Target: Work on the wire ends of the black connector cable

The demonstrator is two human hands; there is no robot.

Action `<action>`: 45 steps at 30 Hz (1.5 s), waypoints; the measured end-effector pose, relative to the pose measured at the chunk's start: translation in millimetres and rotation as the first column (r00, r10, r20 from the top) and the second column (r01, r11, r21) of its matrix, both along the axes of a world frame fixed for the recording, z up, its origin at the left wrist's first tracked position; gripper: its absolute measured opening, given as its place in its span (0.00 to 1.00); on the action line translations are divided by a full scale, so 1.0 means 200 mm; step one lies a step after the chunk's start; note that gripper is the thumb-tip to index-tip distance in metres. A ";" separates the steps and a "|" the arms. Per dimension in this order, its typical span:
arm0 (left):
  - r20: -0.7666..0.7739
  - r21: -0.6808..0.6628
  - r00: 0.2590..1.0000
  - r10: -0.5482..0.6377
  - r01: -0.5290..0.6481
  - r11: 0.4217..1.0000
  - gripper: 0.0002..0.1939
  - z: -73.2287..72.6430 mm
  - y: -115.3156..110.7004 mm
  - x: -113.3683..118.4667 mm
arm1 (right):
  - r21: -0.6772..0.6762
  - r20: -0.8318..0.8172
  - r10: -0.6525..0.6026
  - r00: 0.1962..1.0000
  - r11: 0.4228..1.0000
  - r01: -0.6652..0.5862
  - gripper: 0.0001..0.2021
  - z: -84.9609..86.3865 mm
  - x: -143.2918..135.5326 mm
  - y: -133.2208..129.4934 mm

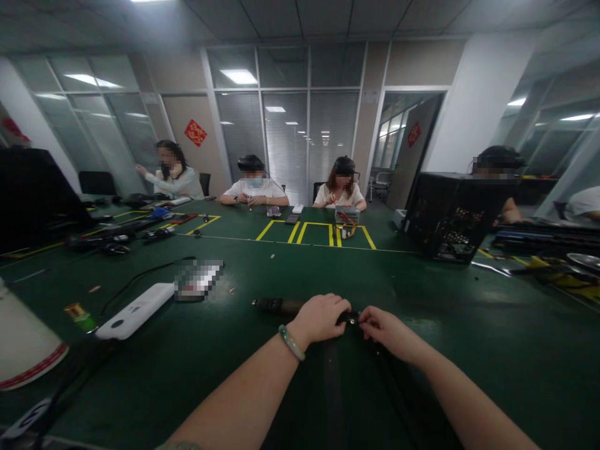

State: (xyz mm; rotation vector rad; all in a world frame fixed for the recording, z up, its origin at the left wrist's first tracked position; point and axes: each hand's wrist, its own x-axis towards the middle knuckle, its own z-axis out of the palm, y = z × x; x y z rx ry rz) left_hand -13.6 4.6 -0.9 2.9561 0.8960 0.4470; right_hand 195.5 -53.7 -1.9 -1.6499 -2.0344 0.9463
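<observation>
Left hand (323,317), bangle on wrist, is closed over the dark cylindrical tool (289,307). Right hand (382,326) has its fingertips pinched together at the tool's right end; can't tell exactly what they grip. Tool is low over the green table (225,375), in front of the wearer. Long axis runs roughly left-right, narrow metal tip pointing left, right end slightly nearer the wearer.

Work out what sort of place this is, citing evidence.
Probably a shared electronics workshop in an office: an opened computer case, a green worktable marked with yellow tape, and loose cables.
</observation>
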 end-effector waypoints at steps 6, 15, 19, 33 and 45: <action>-0.007 0.018 0.999 0.035 -0.035 0.999 0.11 -0.01 0.00 0.04 | -0.041 -0.075 -0.064 0.995 0.997 0.061 0.09 -0.04 0.06 -0.01; -0.033 0.048 0.996 0.089 -0.087 0.995 0.06 -0.03 -0.02 0.10 | 0.114 -0.017 -0.128 0.992 0.985 0.129 0.07 -0.08 0.04 0.01; -0.049 0.025 0.996 0.073 -0.072 0.997 0.06 -0.02 -0.02 0.08 | 0.175 0.007 -0.133 0.991 0.976 0.130 0.06 -0.06 0.02 0.02; 0.027 0.023 0.998 -0.054 0.053 0.998 0.06 -0.03 0.00 0.05 | 0.159 0.043 -0.105 0.993 0.983 0.097 0.07 -0.05 -0.03 0.02; 0.007 0.051 0.999 -0.038 0.038 0.998 0.06 -0.04 0.01 0.06 | 0.063 0.020 -0.105 0.994 0.993 0.103 0.10 -0.08 0.01 0.03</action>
